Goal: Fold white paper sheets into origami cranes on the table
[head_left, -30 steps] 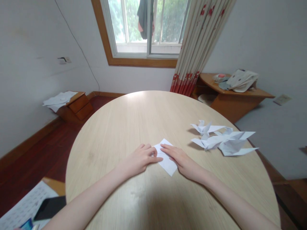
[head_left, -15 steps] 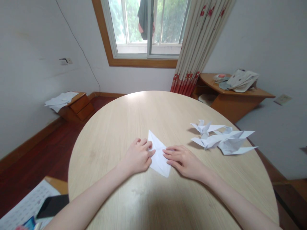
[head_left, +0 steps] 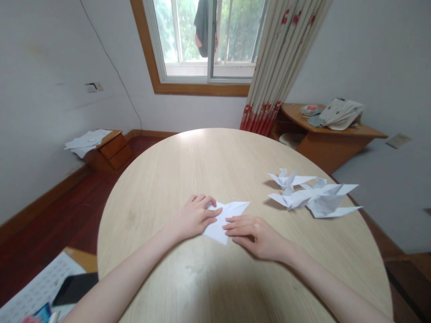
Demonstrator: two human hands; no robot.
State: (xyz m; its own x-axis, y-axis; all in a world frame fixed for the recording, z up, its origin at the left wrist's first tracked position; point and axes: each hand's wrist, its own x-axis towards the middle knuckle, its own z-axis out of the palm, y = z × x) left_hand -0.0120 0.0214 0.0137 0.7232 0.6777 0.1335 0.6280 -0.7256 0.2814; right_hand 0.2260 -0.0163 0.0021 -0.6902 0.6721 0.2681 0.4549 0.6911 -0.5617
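Observation:
A folded sheet of white paper [head_left: 218, 224] lies on the table in front of me, with one pointed flap reaching to the upper right. My left hand [head_left: 198, 215] grips its left side, thumb on top and fingertips bent over the upper left edge. Along the right side, the stretched fingertips of my right hand [head_left: 257, 235] rest on the paper, with the thumb lower and a gap between thumb and fingers. The fingers cover parts of both side edges. To the right sit several folded white paper birds [head_left: 316, 197], close together, wings spread.
The round wooden table [head_left: 161, 179] fills the middle. At the lower left, a black phone [head_left: 74, 288] lies beside a printed sheet [head_left: 40, 287]. Further off stand a small drawer cabinet [head_left: 116, 150], a wall shelf [head_left: 336, 148] bearing a cloth bag, and a curtain [head_left: 269, 76] by the window.
The paper has turned, so its upper point now aims to the upper right instead of the upper left. My right hand has shifted slightly left and down; the left hand still holds the paper.

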